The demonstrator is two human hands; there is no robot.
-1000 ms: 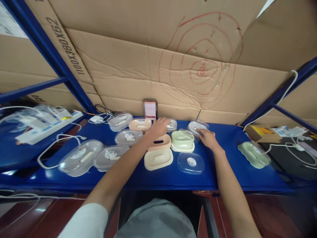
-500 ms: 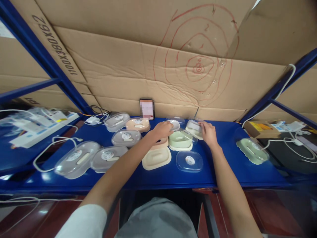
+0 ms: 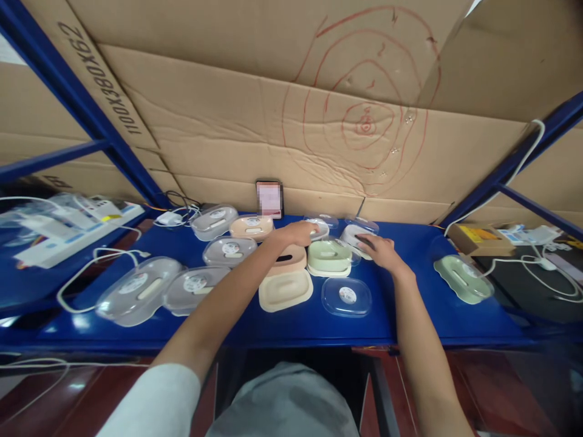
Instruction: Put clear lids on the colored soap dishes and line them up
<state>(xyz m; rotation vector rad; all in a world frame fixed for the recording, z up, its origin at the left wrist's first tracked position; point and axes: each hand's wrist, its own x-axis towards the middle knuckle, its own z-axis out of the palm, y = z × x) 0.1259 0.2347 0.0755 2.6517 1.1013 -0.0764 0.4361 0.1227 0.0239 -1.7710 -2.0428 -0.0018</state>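
My left hand [image 3: 300, 232] reaches over the middle row, its fingers closed at the edge of a pale grey plastic piece [image 3: 320, 229]. To the right, my right hand [image 3: 381, 250] rests with bent fingers on a pale grey plastic box [image 3: 354, 235]; its thumb side is partly hidden. Between the hands sits a light green box [image 3: 328, 256] on a cream base. Below my left hand are a peach box [image 3: 291, 259] with a dark slot and a cream tray-like base [image 3: 286, 291]. A clear lid [image 3: 347, 297] with a round sticker lies nearer me.
Several lidded boxes, such as a grey one [image 3: 139, 291] and a peach one [image 3: 252, 227], stand on the blue table [image 3: 387, 321] at left. A green lidded box [image 3: 463, 278] is at right. A phone-like screen [image 3: 269, 198] leans against the cardboard. Power strips and cables flank both sides.
My right hand has lowered slightly, and the grey box under it has turned and now sits flatter. A clear lid shows behind it. My left hand has stayed nearly in place.
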